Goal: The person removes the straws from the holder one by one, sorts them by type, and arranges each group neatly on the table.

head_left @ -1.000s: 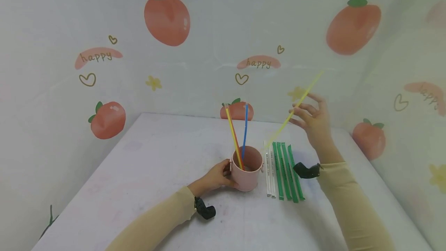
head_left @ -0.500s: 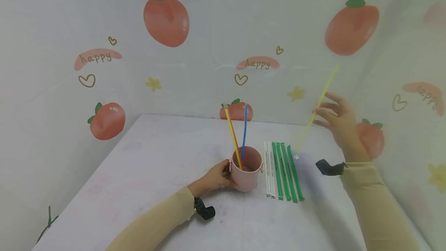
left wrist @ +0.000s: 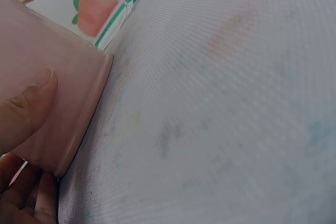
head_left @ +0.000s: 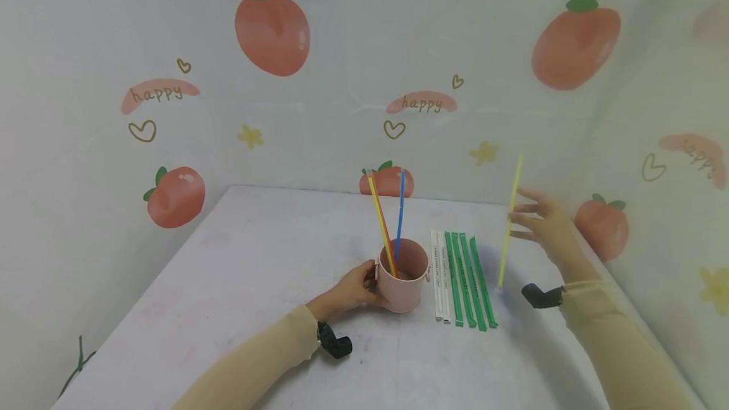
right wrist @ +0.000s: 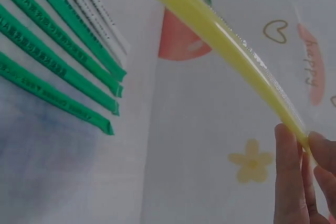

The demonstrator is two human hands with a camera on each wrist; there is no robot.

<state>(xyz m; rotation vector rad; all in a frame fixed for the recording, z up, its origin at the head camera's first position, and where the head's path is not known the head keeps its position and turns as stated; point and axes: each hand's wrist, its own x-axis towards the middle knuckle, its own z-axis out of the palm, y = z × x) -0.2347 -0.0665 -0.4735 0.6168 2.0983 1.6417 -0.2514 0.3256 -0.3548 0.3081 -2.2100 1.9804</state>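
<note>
My left hand [head_left: 350, 286] grips the left side of a small pink bucket [head_left: 401, 296] that stands upright on the table, thumb against its wall. Inside lean a yellow straw [head_left: 378, 214], an orange-red straw [head_left: 385, 229] behind it, and a blue straw [head_left: 400, 214]. To the right, my right hand [head_left: 549, 226] pinches another yellow straw [head_left: 506, 245] near its middle, raised and nearly upright. The right wrist view shows clear wrapping along this straw [right wrist: 231, 38], between thumb and fingers [right wrist: 289, 166].
Several green-wrapped straws [head_left: 466, 277] lie side by side on the white tabletop [head_left: 285, 239], right of the bucket. Two white-wrapped straws [head_left: 440, 277] lie between them and the bucket. A fruit-printed cloth [head_left: 342, 106] hangs behind the table.
My right hand has moved right, away from the bucket, then down, and its yellow straw has turned from slanted to nearly upright. The left hand and bucket have stayed put.
</note>
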